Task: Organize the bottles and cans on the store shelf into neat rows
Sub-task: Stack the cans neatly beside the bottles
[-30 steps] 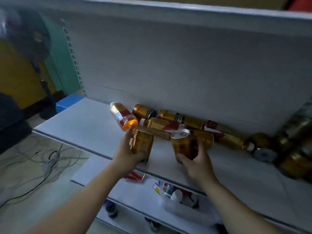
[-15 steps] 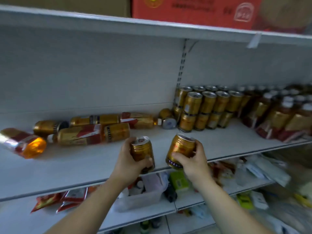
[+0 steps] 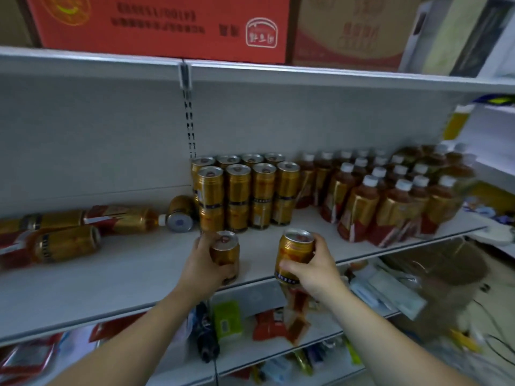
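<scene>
I hold one gold can [image 3: 225, 253] in my left hand [image 3: 201, 270] and another can [image 3: 294, 253] in my right hand [image 3: 316, 270], both just above the shelf [image 3: 111, 280], near the stacked cans [image 3: 245, 190].

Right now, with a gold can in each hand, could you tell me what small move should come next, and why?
Probably set the left hand's can upright in front of the stacked gold cans, starting a new front row. It is nearest that block, and the shelf before it is bare. The right hand's can could follow beside it.

Bare shelf [image 3: 117, 277] front left, stacked cans [image 3: 245, 196] blocking behind, toppled bottles [image 3: 83, 229] left
</scene>
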`<state>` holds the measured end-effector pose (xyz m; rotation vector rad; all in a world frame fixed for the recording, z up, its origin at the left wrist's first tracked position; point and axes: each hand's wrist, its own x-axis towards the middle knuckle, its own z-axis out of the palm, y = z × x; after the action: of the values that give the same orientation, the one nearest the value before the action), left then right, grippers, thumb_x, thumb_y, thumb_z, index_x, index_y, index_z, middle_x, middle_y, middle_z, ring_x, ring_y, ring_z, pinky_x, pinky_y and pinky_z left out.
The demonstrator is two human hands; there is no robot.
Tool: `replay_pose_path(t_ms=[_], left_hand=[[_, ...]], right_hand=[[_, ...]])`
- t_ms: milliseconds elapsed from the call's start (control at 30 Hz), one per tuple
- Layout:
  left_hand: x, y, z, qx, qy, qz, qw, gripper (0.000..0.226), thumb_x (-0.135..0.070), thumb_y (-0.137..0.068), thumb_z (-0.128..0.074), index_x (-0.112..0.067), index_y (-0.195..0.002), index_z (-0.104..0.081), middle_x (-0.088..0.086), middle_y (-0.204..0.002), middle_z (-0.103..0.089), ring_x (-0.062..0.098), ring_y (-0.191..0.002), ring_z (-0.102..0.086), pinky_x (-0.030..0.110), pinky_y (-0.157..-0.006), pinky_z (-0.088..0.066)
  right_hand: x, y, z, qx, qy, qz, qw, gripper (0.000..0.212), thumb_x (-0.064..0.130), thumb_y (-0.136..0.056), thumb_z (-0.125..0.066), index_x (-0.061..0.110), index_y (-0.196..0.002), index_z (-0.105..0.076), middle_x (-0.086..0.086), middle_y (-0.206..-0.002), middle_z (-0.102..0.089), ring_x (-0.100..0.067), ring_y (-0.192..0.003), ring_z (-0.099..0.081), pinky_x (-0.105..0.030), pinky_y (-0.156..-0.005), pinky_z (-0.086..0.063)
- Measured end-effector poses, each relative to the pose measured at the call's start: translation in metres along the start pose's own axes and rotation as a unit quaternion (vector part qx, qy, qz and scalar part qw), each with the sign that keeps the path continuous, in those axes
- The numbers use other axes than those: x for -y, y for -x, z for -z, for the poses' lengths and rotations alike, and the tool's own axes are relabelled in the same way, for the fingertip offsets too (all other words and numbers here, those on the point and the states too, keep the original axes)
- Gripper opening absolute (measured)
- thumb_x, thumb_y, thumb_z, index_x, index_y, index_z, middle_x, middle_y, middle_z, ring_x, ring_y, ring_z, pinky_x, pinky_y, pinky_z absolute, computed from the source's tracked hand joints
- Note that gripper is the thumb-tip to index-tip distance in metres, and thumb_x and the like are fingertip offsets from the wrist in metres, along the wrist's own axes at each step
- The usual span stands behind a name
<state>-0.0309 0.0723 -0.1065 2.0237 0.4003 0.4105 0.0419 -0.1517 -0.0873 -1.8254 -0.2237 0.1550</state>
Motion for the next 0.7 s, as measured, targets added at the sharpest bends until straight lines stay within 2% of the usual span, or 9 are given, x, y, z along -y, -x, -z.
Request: replay_pose_path(t_ms=[133, 200, 267, 367, 400, 500, 600, 667, 700], left_hand=[[0.006, -0.009, -0.004, -0.013, 0.002, 0.026, 1.000, 0.079, -0.019, -0.057, -0.081, -0.054, -0.109, -0.033, -0.015, -0.102, -0.059, 0.009, -0.089, -0.059, 0.025, -0.067, -0.047], [0.011, -0.014, -0.002, -0.014, 0.005, 0.034, 0.999, 0.084, -0.017, -0.060, -0.082, -0.056, -0.113, -0.031, -0.018, -0.102, -0.060, 0.009, -0.093, -0.059, 0.028, -0.075, -0.048], [0.014, -0.020, -0.002, -0.012, -0.005, 0.025, 1.000, 0.087, -0.016, -0.064, -0.081, -0.051, -0.126, -0.031, -0.012, -0.113, -0.056, 0.011, -0.101, -0.055, 0.029, -0.083, -0.045], [0.022, -0.032, -0.003, -0.021, -0.014, 0.020, 0.999, 0.093, -0.017, -0.069, -0.079, -0.041, -0.140, -0.024, -0.009, -0.124, -0.039, 0.010, -0.108, -0.046, 0.028, -0.090, -0.041], [0.025, -0.036, -0.004, -0.024, -0.007, 0.019, 1.000, 0.094, -0.017, -0.070, -0.079, -0.044, -0.139, -0.022, -0.012, -0.122, -0.040, 0.009, -0.108, -0.047, 0.027, -0.089, -0.041], [0.031, -0.045, -0.006, -0.044, 0.017, 0.022, 0.999, 0.083, -0.023, -0.068, -0.076, -0.059, -0.123, -0.026, -0.026, -0.112, -0.053, 0.005, -0.103, -0.056, 0.028, -0.084, -0.045], [0.034, -0.057, -0.004, -0.033, 0.034, 0.028, 0.998, 0.071, -0.029, -0.063, -0.070, -0.050, -0.122, -0.037, -0.019, -0.113, -0.060, 0.009, -0.108, -0.058, 0.033, -0.088, -0.048], [0.034, -0.063, -0.003, -0.009, 0.063, 0.018, 0.998, 0.071, -0.024, -0.062, -0.070, -0.038, -0.125, -0.042, -0.009, -0.120, -0.061, 0.014, -0.113, -0.057, 0.044, -0.095, -0.047], [0.032, -0.064, -0.003, -0.003, 0.069, 0.013, 0.998, 0.068, -0.022, -0.063, -0.071, -0.040, -0.123, -0.043, -0.007, -0.121, -0.060, 0.014, -0.114, -0.056, 0.046, -0.097, -0.046]], right_hand=[[-0.011, -0.019, -0.003, 0.045, 0.057, 0.026, 0.997, 0.073, 0.027, -0.065, -0.087, 0.046, -0.115, -0.036, 0.023, -0.107, -0.052, -0.006, -0.098, -0.055, -0.026, -0.083, -0.041], [-0.016, -0.030, -0.016, 0.070, 0.075, 0.034, 0.994, 0.075, 0.025, -0.065, -0.086, 0.045, -0.116, -0.035, 0.026, -0.106, -0.050, -0.007, -0.102, -0.053, -0.021, -0.083, -0.039], [-0.018, -0.040, -0.031, 0.090, 0.088, 0.048, 0.991, 0.076, 0.023, -0.063, -0.086, 0.044, -0.116, -0.036, 0.024, -0.109, -0.050, -0.007, -0.106, -0.053, -0.014, -0.080, -0.038], [-0.019, -0.061, -0.052, 0.103, 0.099, 0.054, 0.988, 0.081, 0.027, -0.061, -0.086, 0.034, -0.128, -0.040, 0.010, -0.124, -0.050, -0.011, -0.116, -0.050, -0.024, -0.093, -0.042], [-0.018, -0.067, -0.057, 0.109, 0.098, 0.057, 0.988, 0.081, 0.027, -0.062, -0.086, 0.036, -0.128, -0.041, 0.010, -0.125, -0.049, -0.008, -0.115, -0.050, -0.023, -0.093, -0.041], [-0.012, -0.085, -0.069, 0.133, 0.097, 0.077, 0.983, 0.072, 0.031, -0.064, -0.086, 0.050, -0.115, -0.040, 0.028, -0.112, -0.052, 0.006, -0.100, -0.050, -0.007, -0.078, -0.036], [-0.008, -0.104, -0.080, 0.145, 0.104, 0.084, 0.980, 0.081, 0.035, -0.065, -0.086, 0.048, -0.126, -0.034, 0.027, -0.114, -0.052, 0.002, -0.104, -0.050, -0.014, -0.081, -0.037], [-0.008, -0.112, -0.085, 0.151, 0.114, 0.089, 0.978, 0.086, 0.035, -0.065, -0.085, 0.043, -0.132, -0.032, 0.020, -0.119, -0.053, -0.004, -0.108, -0.051, -0.023, -0.087, -0.040], [-0.008, -0.116, -0.086, 0.156, 0.125, 0.091, 0.976, 0.088, 0.035, -0.065, -0.085, 0.039, -0.134, -0.031, 0.016, -0.122, -0.054, -0.008, -0.111, -0.051, -0.027, -0.090, -0.041]])
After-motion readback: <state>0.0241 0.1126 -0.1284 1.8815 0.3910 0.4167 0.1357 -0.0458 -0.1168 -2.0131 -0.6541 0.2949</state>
